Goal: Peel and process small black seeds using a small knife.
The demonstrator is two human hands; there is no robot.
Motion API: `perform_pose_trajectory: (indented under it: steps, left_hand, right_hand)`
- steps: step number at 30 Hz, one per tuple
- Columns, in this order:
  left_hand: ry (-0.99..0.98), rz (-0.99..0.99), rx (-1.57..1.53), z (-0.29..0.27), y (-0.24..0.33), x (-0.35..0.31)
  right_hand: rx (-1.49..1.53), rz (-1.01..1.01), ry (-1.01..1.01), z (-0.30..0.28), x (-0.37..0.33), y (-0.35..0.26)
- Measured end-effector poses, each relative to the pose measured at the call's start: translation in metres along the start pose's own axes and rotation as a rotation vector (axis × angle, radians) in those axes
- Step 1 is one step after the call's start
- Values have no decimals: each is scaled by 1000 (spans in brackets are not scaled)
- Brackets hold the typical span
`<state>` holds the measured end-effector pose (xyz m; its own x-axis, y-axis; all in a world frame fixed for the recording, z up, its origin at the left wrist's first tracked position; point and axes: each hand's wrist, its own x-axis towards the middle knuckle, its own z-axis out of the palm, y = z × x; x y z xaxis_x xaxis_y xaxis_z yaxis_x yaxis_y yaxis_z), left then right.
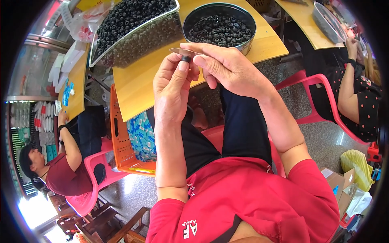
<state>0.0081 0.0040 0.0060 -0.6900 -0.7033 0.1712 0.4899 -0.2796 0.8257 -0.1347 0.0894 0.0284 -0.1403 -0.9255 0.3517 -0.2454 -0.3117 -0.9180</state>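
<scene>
My left hand point(172, 85) pinches a small black ring-shaped part point(186, 58) between thumb and fingers, over the near edge of the table. In my right hand point(235, 69) is a thin-bladed knife point(179, 51), its blade lying across just above the black part. Whether the blade touches the part, I cannot tell. My right fingers hide the knife's handle. Beyond my hands, a round metal tin point(246, 48) contains many similar black rings. To its left stands a clear plastic bin point(156, 40) heaped with more of them.
The wooden table point(133, 87) ends close to my lap. Beneath its left side sits an orange crate point(118, 139) with blue-and-white packets point(142, 135). People sit on pink chairs to my left and right. Cardboard boxes point(340, 184) and a yellow bag point(356, 168) are at the right.
</scene>
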Motion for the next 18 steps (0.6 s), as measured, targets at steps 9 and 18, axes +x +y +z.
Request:
perform_pose_trajectory:
  steps: [9, 18]
  left_hand:
    - [-42, 11, 77, -3, 4, 4]
    - [-61, -5, 84, -4, 10, 3]
  right_hand:
    - [-38, -3, 8, 0, 0, 2]
    - [55, 45, -6, -6, 0, 1]
